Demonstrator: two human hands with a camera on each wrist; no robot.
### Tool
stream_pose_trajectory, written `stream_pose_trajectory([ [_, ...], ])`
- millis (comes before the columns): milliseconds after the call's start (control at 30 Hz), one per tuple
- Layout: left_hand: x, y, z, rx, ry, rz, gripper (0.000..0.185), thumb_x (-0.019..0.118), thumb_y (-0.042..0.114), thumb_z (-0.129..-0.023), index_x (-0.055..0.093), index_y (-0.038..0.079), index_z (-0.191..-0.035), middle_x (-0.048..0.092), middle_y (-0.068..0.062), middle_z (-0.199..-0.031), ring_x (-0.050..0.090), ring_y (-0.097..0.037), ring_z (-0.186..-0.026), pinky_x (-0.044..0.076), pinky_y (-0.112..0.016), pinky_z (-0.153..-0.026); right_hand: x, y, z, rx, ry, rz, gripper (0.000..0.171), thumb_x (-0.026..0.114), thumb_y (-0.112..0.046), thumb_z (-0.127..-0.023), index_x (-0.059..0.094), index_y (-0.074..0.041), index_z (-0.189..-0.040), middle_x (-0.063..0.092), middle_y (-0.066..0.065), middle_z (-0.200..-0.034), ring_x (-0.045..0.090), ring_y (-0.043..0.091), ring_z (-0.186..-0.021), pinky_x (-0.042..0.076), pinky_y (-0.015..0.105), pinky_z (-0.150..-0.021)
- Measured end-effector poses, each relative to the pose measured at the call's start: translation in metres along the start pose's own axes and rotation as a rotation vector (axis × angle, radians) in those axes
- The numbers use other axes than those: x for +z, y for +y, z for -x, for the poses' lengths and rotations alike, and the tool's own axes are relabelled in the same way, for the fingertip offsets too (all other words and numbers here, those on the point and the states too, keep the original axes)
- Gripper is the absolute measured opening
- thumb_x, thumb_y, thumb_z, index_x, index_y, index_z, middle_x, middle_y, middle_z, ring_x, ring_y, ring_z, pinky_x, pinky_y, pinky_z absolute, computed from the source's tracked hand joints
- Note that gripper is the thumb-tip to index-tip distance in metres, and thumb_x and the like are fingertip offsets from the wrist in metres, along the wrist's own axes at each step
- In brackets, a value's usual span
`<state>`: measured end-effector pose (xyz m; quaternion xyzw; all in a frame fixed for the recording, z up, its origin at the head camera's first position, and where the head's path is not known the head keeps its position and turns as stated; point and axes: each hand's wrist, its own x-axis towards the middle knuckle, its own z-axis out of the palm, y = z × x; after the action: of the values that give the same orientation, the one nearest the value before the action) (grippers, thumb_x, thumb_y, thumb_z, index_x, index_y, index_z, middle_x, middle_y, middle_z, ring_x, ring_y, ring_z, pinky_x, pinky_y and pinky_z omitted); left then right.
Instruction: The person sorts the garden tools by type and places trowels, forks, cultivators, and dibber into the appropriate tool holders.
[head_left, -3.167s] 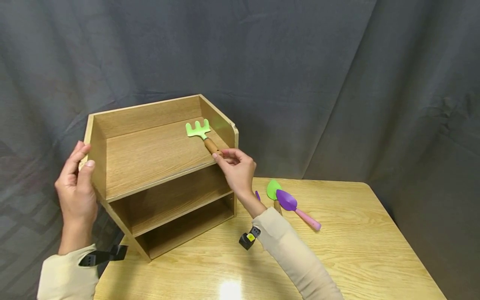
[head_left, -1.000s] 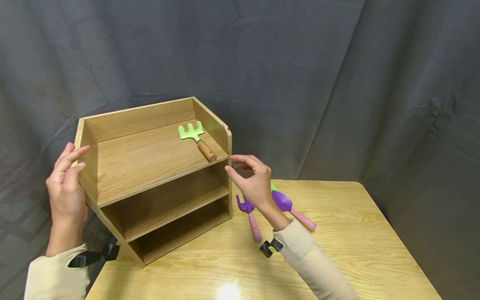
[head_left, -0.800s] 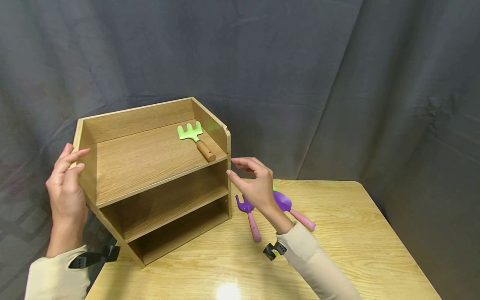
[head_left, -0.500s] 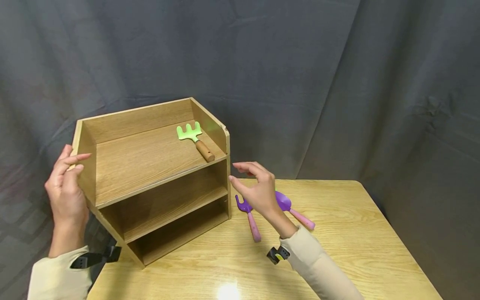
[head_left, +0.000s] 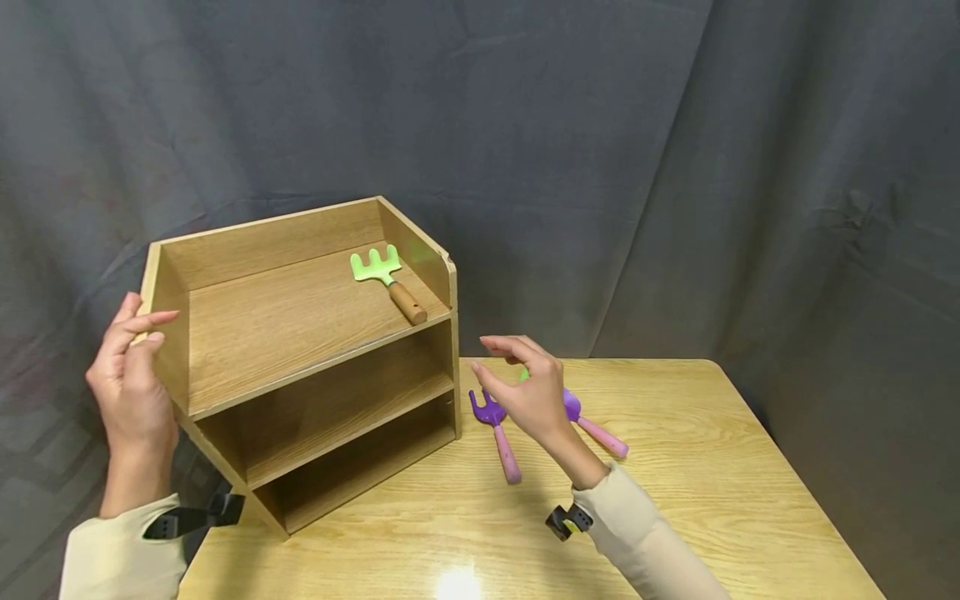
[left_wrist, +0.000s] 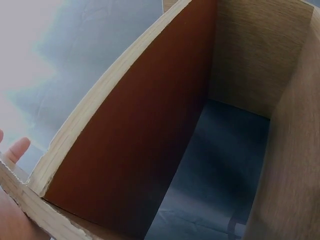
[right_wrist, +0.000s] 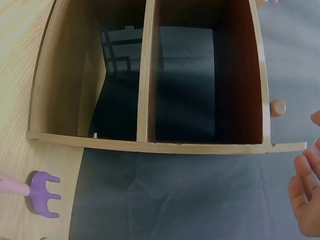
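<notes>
A wooden shelf unit stands on the left of the table. My left hand holds its left side panel, thumb at the front edge. On the top shelf lies a green hand rake with a wooden handle; its handle end juts past the shelf edge in the right wrist view. My right hand hovers right of the unit, fingers curved and apart from the thumb, holding nothing. Below it lie a purple hand fork with a pink handle and a purple trowel, partly hidden by that hand.
A sliver of a green tool shows behind the right hand. The wooden table extends right and in front of the unit. A dark grey curtain hangs behind. The two lower compartments have an open front.
My right hand let go of the green hand rake on the top shelf, then moved right and down, away from the unit. My left hand stays at the side panel.
</notes>
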<state>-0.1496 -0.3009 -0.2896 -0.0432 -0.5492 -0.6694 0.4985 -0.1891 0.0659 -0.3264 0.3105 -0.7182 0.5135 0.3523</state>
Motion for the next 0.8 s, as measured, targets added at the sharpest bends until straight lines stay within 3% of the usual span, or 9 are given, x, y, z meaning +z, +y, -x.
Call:
stream_pose_trajectory([
  [267, 0.000, 0.000, 0.000, 0.008, -0.001, -0.027, 0.029, 0.042, -0.006, -0.087, 0.066, -0.018, -0.099, 0.048, -0.021, -0.139, 0.038, -0.026, -0.133, 0.021, -0.022, -0.106, 0.000, 0.041, 0.020, 0.044, -0.009, 0.027, 0.031, 0.082, -0.002, -0.072, 0.073, -0.004, -0.101, 0.071, 0.005, -0.093, 0.065, 0.023, -0.084, 0.050, 0.037, -0.070],
  [567, 0.000, -0.004, -0.001, 0.008, 0.015, -0.028, 0.030, 0.042, -0.006, -0.087, 0.069, -0.014, -0.096, 0.048, -0.021, -0.139, 0.039, -0.026, -0.132, 0.021, -0.022, -0.106, -0.009, 0.052, 0.039, 0.085, -0.028, 0.070, 0.030, 0.080, -0.007, -0.075, 0.073, -0.008, -0.104, 0.071, 0.001, -0.096, 0.066, 0.018, -0.085, 0.050, 0.033, -0.069],
  [800, 0.000, -0.002, 0.000, 0.014, 0.019, -0.026, 0.029, 0.042, -0.006, -0.087, 0.068, -0.016, -0.097, 0.049, -0.021, -0.138, 0.039, -0.026, -0.132, 0.022, -0.021, -0.105, -0.013, 0.061, 0.053, 0.126, -0.026, 0.088, 0.033, 0.082, -0.007, -0.073, 0.073, -0.005, -0.105, 0.071, 0.001, -0.097, 0.066, 0.018, -0.084, 0.053, 0.038, -0.067],
])
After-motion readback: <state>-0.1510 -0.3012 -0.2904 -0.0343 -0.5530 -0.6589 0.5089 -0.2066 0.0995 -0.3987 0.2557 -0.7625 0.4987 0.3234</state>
